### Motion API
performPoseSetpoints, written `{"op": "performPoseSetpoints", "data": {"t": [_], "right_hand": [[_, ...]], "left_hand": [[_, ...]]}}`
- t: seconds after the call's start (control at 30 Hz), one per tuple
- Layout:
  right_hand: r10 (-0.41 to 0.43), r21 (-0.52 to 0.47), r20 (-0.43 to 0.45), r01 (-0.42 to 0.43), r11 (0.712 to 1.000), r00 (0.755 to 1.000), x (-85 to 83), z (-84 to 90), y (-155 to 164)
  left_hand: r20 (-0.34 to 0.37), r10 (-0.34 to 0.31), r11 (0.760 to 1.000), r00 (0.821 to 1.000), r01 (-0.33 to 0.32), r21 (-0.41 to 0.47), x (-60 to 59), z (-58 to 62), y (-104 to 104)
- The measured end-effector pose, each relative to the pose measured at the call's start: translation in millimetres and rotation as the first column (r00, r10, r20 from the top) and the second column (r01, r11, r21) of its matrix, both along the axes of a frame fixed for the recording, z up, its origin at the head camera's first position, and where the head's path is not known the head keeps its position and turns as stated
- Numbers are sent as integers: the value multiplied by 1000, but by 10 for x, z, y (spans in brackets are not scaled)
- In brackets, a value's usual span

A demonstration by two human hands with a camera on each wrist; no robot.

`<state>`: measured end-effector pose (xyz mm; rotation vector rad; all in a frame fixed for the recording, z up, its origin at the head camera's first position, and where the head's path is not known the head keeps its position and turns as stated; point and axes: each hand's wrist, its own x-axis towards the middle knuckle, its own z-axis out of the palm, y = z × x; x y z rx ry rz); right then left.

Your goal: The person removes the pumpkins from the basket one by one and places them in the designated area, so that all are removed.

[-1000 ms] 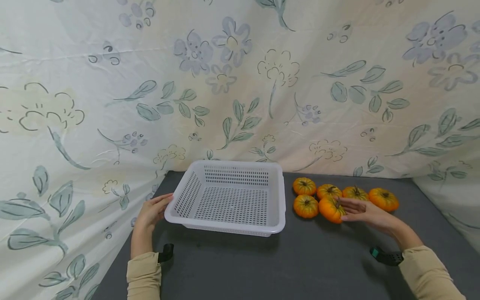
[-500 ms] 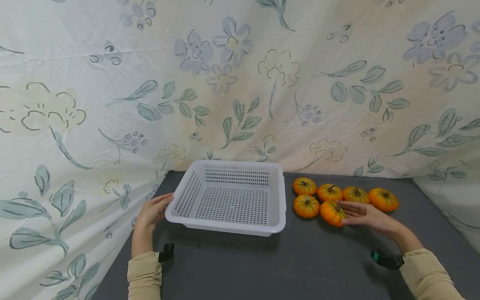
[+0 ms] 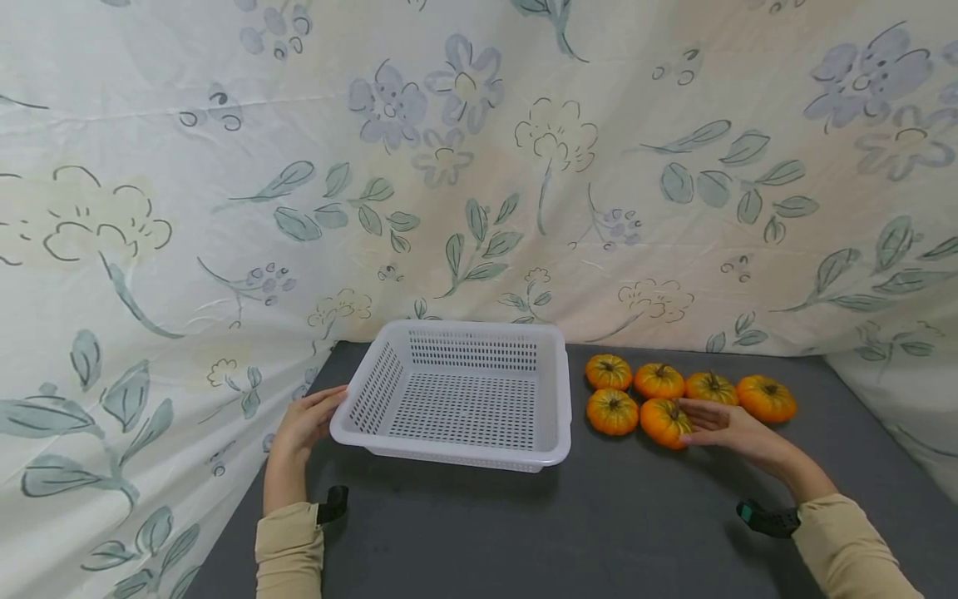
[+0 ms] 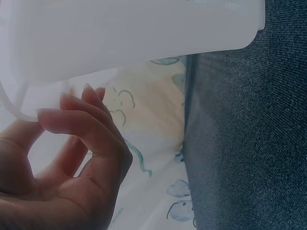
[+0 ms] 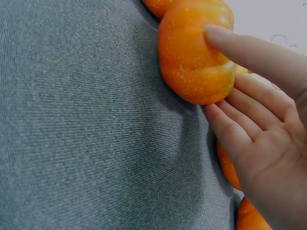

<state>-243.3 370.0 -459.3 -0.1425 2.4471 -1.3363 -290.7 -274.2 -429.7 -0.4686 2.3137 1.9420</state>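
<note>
A white plastic basket point(image 3: 449, 452) with slotted walls stands on the dark table, nothing inside it. At its left side my left hand point(image 3: 299, 424) pinches the rim; in the left wrist view the thumb and fingertips meet at the basket's edge point(image 4: 134, 38). On the right, my right hand point(image 3: 737, 433) holds a small orange pumpkin point(image 3: 663, 424) at the front of a cluster. The right wrist view has the thumb on one side of this pumpkin point(image 5: 192, 67) and the nearly straight fingers on the other. The pumpkin appears to rest on the table.
Several more pumpkins sit close by: one beside the held pumpkin point(image 3: 612, 413), others in a back row point(image 3: 659, 382) reaching right to a larger one point(image 3: 766, 399). A floral curtain point(image 3: 479, 166) hangs behind the dark table point(image 3: 524, 532).
My right hand has shifted the front pumpkin slightly toward me and to the right, away from its neighbours, then a touch back. My left hand and the basket stay put.
</note>
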Motion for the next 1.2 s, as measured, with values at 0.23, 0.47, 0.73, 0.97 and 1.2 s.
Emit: {"op": "performPoseSetpoints", "data": {"t": [0.23,0.47,0.73,0.97,1.2], "right_hand": [[-25,30,-59,27,999,998,14,-9,-13],[-45,60,-97,51,997,994,17,-10,-14],[-32,25,-122,36,999,992,8,-9,-41],[-118,85,-146,132,988,982,-16,102,-103],[-150,123,-225,181,976,963,-62,338,-218]], "left_hand": [[-7,-8,1000,1000,8,0,16,22,19],[-24,-15,995,1000,13,-104,29,23,35],[-77,-33,953,997,8,-302,117,101,85],[-48,-134,882,990,97,-460,157,289,132],[-41,-234,709,971,142,-691,124,639,331]]}}
